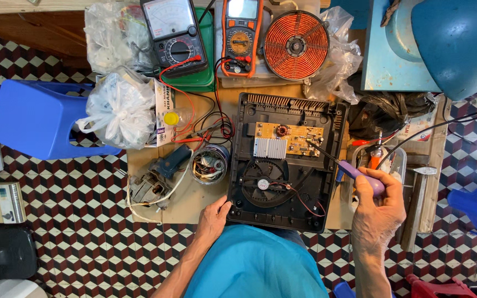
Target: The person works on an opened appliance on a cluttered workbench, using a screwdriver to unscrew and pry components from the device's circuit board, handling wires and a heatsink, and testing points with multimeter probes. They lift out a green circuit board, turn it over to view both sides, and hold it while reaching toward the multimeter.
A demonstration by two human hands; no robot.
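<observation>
Both hands worked at a wooden worktop (205, 207). Left hand (214, 217) rested open on the near-left corner of an opened black plastic cooker base (288, 160). Right hand (379, 212) gripped a purple-handled soldering iron (354, 172), its tip touching the yellow circuit board (289, 138) inside.

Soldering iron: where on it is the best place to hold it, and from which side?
Probably the purple handle of the soldering iron, from the near right, as the right hand grips it. The thin metal tip angles up-left onto the circuit board, so that end is best kept clear. The left hand rests on the black casing.
</observation>
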